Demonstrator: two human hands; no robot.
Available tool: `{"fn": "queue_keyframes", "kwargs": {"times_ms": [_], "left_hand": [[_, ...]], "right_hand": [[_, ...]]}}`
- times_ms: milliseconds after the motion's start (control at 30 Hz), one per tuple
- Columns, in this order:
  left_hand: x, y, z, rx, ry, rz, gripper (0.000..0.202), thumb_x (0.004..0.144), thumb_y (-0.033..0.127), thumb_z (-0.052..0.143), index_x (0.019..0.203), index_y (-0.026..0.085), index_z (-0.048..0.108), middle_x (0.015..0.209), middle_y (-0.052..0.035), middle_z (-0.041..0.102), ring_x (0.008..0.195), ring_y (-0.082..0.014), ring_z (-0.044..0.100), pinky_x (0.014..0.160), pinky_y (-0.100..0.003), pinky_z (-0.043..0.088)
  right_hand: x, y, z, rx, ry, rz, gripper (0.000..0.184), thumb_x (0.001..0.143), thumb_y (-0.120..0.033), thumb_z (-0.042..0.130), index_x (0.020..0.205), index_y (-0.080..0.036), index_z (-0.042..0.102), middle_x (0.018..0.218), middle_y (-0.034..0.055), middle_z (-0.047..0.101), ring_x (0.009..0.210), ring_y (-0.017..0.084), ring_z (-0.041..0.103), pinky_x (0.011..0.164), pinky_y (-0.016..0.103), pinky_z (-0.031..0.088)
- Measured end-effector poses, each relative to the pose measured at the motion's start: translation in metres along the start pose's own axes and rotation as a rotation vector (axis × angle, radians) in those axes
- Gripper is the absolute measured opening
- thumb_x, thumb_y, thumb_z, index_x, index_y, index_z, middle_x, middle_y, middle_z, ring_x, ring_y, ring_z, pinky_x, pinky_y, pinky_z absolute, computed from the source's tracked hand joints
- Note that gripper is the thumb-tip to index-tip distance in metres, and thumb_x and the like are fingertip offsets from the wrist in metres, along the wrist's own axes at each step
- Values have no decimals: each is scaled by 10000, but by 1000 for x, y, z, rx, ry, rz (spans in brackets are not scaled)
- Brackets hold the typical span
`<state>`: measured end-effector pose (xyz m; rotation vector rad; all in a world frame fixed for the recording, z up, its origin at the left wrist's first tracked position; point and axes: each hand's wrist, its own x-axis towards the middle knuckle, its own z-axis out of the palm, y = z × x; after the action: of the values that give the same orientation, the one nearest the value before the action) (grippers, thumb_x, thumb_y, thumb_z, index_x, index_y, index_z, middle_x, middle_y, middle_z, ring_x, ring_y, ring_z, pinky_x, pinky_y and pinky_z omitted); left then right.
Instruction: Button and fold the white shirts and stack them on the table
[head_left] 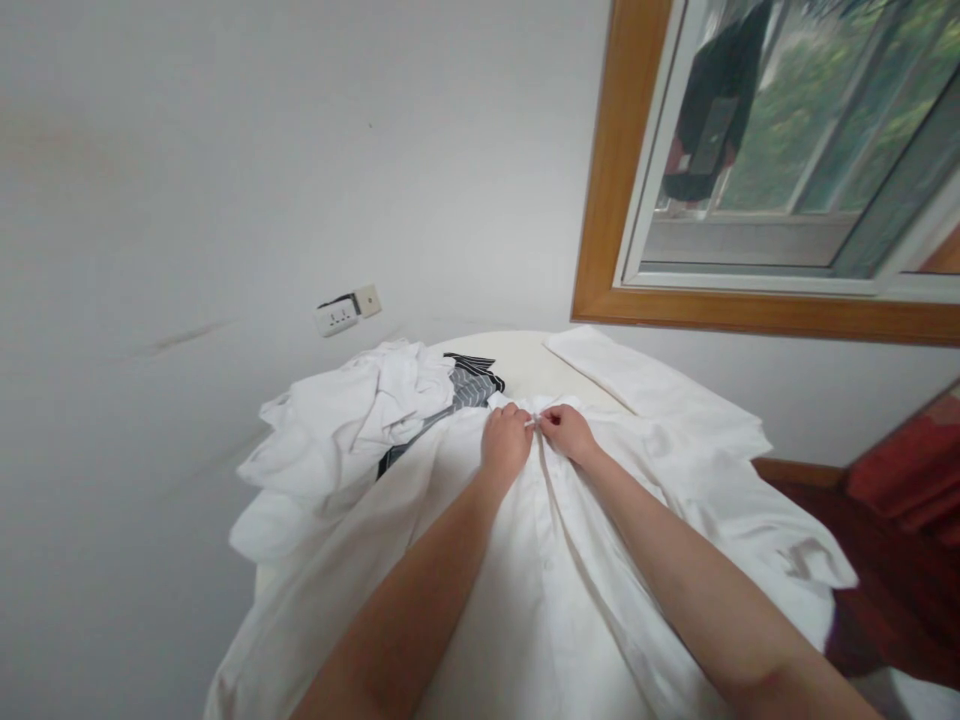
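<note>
A white button-up shirt (517,560) is spread over a round table, its collar end away from me and its front placket running toward me. At the collar, my left hand (508,438) pinches one edge of the fabric. Close beside it, my right hand (568,432) pinches the facing edge, so the fingertips of both hands almost meet. Whether a button sits between the fingers is too small to tell. One sleeve (652,380) stretches out at the far right of the table.
Crumpled white clothes (352,420) lie heaped at the left, beside a grey and black striped cloth (474,385). The pale tabletop (517,352) shows at the back, against a wall with a socket (337,317). A wood-framed window (600,200) is at upper right, red fabric (911,470) below.
</note>
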<state>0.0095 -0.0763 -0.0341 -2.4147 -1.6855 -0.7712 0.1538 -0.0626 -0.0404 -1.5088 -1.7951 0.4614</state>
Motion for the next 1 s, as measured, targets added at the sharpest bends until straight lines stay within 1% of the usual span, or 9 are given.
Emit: {"fn": "queue_keyframes", "kwargs": {"times_ms": [100,267,400,567,633,767,867,1000], "left_hand": [[2,-5,7,-46,22,-35,137,860,260,599,962,196,664,987,-70,607,961,-220,538,887,-342,401],[4,-11,15,-92,12,-62,122,848,251,609,946,182,632,975,-68,602,982,-215,540,913,-332,399],[3,-9,12,-61,8,-54,117,861,247,579,954,189,619,975,-70,591,978,-218,538,915,-336,396],[2,-3,5,7,5,-59,128,885,275,544,974,226,621,954,-63,581,939,-218,548,857,-323,406],[3,-1,4,24,-1,-72,135,886,289,545,981,237,625,953,-62,581,929,-218,555,838,-321,408],[6,-1,4,4,-15,-102,130,881,312,560,957,239,635,936,-58,586,914,-205,571,821,-307,412],[8,-3,3,-51,-25,-114,105,873,293,570,925,241,645,889,-45,593,880,-189,582,809,-293,416],[10,-7,3,-121,-57,-94,90,869,276,569,882,238,650,829,-26,609,840,-176,590,792,-281,422]], "right_hand": [[0,2,-2,10,-22,-27,212,730,-256,492,536,-177,525,503,-34,471,513,99,422,521,225,272],[0,3,-6,65,-13,-10,183,719,-286,505,587,-175,567,562,-26,523,560,110,477,549,222,304],[0,-3,-7,126,9,36,180,707,-298,518,618,-170,608,569,-19,553,560,116,491,542,226,319],[1,-9,-3,250,138,122,176,678,-292,547,674,-165,668,601,-8,606,592,125,531,561,218,370],[3,-7,0,328,97,175,180,683,-296,551,670,-161,670,550,-15,586,534,115,512,524,213,371],[5,0,1,476,-60,286,170,700,-280,557,610,-154,626,432,-31,513,402,90,453,425,199,344],[6,2,-1,567,-100,300,145,703,-260,576,606,-156,607,439,-29,529,401,84,473,419,184,367],[4,1,-4,665,-138,285,131,709,-256,585,622,-158,597,466,-35,542,419,80,486,439,179,404]]}}
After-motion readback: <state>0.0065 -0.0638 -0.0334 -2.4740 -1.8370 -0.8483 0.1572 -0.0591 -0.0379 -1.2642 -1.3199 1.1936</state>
